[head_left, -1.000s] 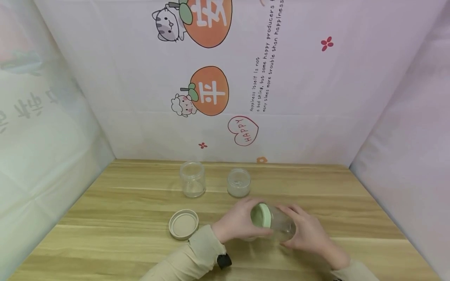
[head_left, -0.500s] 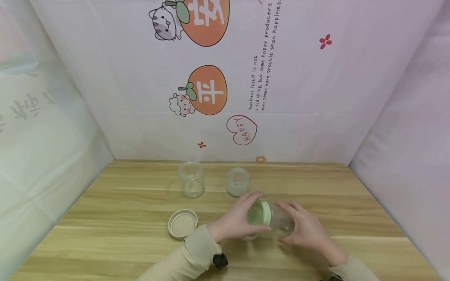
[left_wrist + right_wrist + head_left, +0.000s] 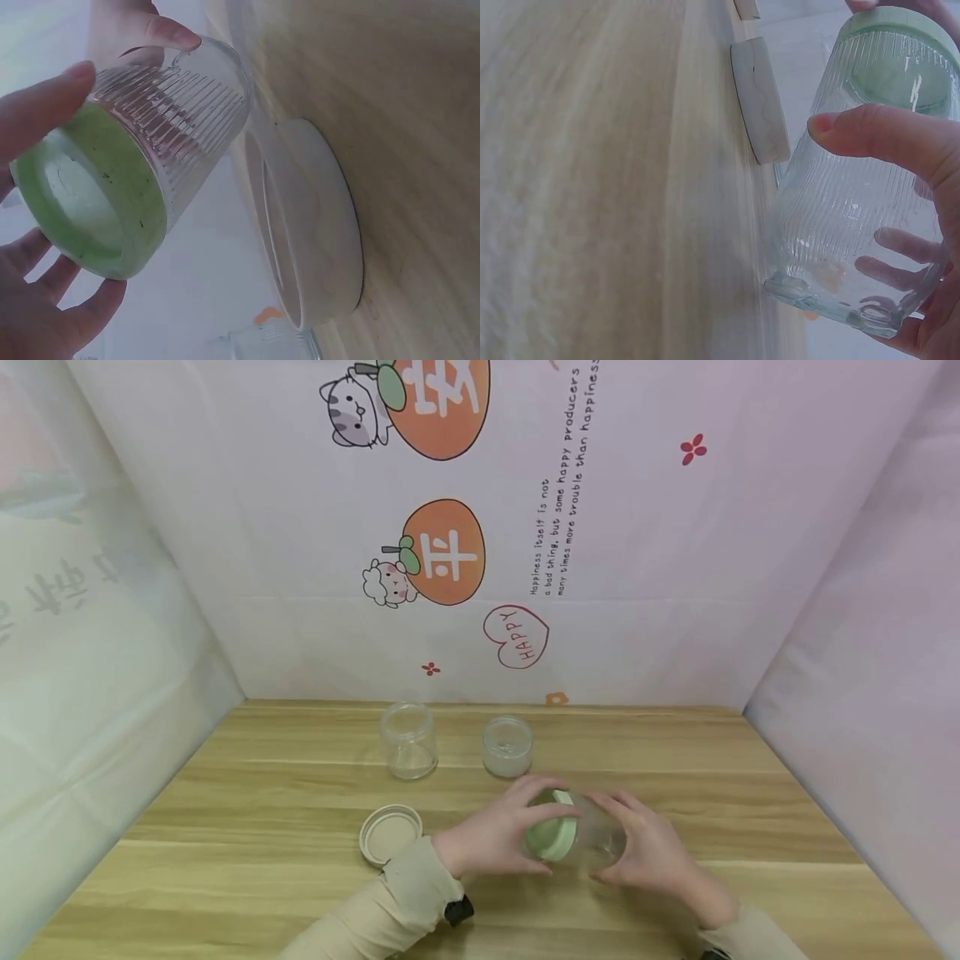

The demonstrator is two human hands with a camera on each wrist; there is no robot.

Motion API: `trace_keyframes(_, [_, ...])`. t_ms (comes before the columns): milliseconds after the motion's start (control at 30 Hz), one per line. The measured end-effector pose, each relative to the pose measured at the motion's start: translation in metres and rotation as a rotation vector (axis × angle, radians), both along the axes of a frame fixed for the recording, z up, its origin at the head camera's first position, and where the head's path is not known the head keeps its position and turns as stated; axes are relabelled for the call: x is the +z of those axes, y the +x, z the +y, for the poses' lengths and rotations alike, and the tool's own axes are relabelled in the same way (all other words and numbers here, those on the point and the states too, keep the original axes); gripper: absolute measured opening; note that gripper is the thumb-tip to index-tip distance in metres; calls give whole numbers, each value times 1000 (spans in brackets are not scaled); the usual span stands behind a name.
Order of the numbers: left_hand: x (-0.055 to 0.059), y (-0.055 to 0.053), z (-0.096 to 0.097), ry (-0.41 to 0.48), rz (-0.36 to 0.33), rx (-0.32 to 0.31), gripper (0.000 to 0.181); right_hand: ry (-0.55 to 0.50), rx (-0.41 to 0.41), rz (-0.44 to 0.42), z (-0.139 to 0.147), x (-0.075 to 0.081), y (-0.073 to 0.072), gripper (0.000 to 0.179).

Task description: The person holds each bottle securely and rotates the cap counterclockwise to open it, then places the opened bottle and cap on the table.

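A clear ribbed glass jar (image 3: pixel 597 833) with a pale green lid (image 3: pixel 553 840) lies tilted in mid-air between both hands, its lid end to the left. My right hand (image 3: pixel 654 850) grips the glass body, the thumb on one side and the fingers behind, as the right wrist view shows. Around the lid, the fingers and thumb of my left hand (image 3: pixel 487 837) hold its rim from opposite sides. In the left wrist view a cream lid (image 3: pixel 319 217) lies on the table beyond the jar. No contents are visible inside the jar.
At the back of the wooden table (image 3: pixel 285 793) stand a taller clear jar (image 3: pixel 410 747) without a lid and a short clear jar (image 3: pixel 507 750). A cream lid (image 3: pixel 391 836) lies inside up near my left sleeve. A printed cloth (image 3: pixel 637 568) hangs behind the table.
My left hand has turned around the green lid, its fingers shifting along the rim. The jar has moved slightly left; my right hand keeps its grip on the glass.
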State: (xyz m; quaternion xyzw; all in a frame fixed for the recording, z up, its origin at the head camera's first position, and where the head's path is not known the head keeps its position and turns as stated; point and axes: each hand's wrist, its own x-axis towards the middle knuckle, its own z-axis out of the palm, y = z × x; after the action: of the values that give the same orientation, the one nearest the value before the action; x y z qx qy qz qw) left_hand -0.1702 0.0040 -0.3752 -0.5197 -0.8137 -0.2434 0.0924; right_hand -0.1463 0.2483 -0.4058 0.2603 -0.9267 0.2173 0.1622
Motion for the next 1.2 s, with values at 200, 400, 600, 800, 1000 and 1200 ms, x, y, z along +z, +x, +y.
trace_keyframes(200, [-1,0,0,-39,27,-1,71,-14,21,-3,0,-3,2,96])
trace_keyframes(400, [-1,-1,-1,70,-93,72,77,-68,2,-39,2,-6,0,99])
trace_keyframes(600, [0,-3,0,137,-141,98,77,-78,-21,-22,6,-2,-3,98])
trace_keyframes(800, [0,-3,1,161,-140,90,77,-46,-38,-32,8,0,-3,99])
trace_keyframes(1000, [-2,-4,2,172,-154,66,76,-21,-36,-4,11,1,0,99])
trace_keyframes(1200, [-4,-3,6,191,-136,45,77,5,-19,87,17,2,3,101])
